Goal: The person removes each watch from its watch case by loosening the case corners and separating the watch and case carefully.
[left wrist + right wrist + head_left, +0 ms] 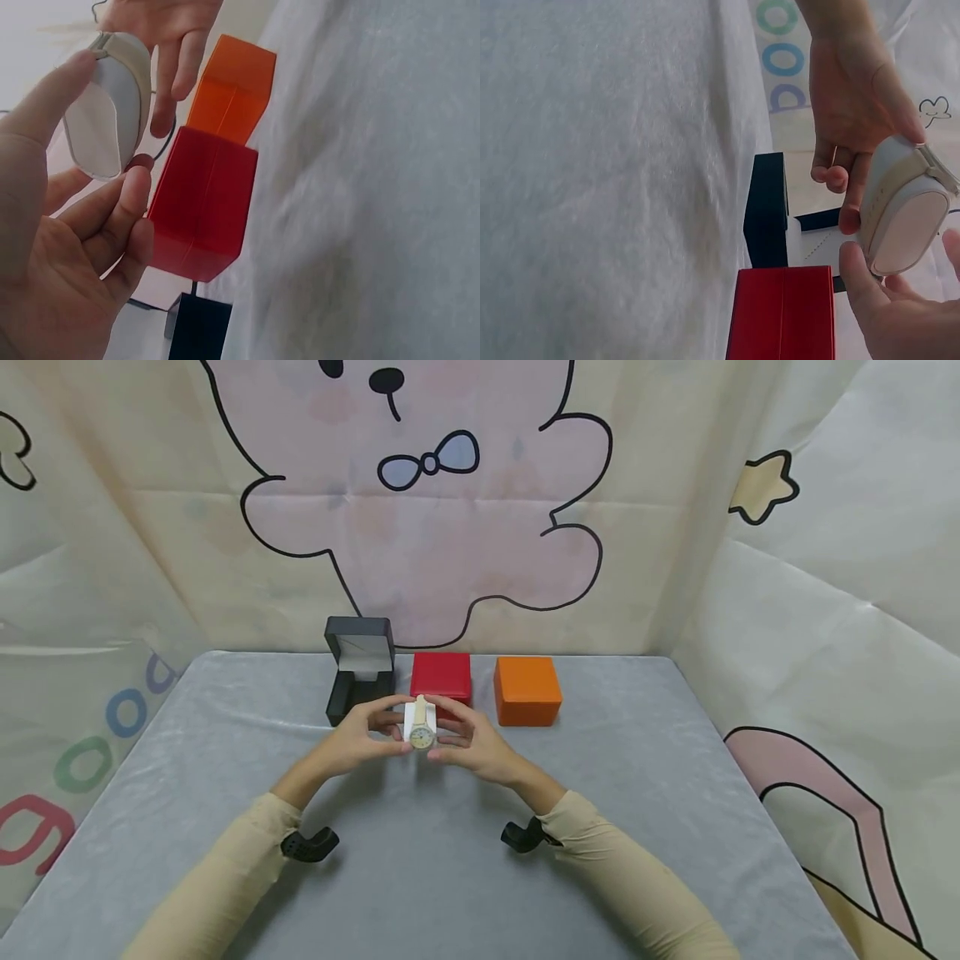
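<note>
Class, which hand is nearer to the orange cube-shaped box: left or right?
Right. In the head view, the right hand is just left of the orange cube-shaped box, on its near side; the left hand is farther left.

Wall cloth at left (67, 693) bears printed coloured letters: a red one (56, 818) resembling "g", a green "o" (58, 770), a blue "o" (112, 713) and a purple one (151, 672), "d" or "a". The right wrist view also shows the last three. Markings on the watch dial (422, 737) are too small to read.
</note>
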Demonstrator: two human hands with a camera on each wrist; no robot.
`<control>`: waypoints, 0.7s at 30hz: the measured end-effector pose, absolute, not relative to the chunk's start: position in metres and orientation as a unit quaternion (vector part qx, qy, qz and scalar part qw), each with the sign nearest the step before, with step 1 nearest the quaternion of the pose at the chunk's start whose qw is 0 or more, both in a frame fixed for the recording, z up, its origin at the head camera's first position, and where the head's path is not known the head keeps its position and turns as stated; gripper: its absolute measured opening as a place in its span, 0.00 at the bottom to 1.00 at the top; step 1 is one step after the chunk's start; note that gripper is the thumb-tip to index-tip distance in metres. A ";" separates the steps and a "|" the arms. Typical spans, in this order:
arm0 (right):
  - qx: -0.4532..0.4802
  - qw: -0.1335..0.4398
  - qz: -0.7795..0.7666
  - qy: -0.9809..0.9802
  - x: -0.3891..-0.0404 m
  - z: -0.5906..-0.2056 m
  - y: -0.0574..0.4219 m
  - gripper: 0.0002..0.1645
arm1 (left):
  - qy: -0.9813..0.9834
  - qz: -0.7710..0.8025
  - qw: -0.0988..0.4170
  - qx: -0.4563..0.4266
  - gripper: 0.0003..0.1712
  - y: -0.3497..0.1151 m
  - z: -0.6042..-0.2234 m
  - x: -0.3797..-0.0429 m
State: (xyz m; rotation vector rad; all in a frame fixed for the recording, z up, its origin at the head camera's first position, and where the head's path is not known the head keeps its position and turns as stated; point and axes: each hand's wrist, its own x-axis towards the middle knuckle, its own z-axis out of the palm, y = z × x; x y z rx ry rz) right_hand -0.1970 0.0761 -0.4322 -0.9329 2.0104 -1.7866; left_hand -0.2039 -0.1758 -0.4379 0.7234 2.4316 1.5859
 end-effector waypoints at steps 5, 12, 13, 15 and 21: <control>-0.339 0.147 -0.605 0.705 -0.199 -0.431 0.082 0.50 | 0.818 0.521 0.066 0.235 0.43 -0.167 -0.435 -0.203; -0.339 0.140 -0.587 0.722 -0.199 -0.428 0.084 0.50 | 0.827 0.510 0.071 0.225 0.42 -0.157 -0.432 -0.203; -0.339 0.137 -0.585 0.724 -0.199 -0.428 0.084 0.49 | 0.828 0.508 0.072 0.224 0.42 -0.156 -0.432 -0.203; -0.336 0.132 -0.581 0.729 -0.198 -0.429 0.084 0.48 | 0.831 0.504 0.074 0.222 0.42 -0.155 -0.432 -0.202; -0.329 0.114 -0.571 0.743 -0.196 -0.432 0.083 0.43 | 0.837 0.495 0.082 0.219 0.44 -0.153 -0.430 -0.197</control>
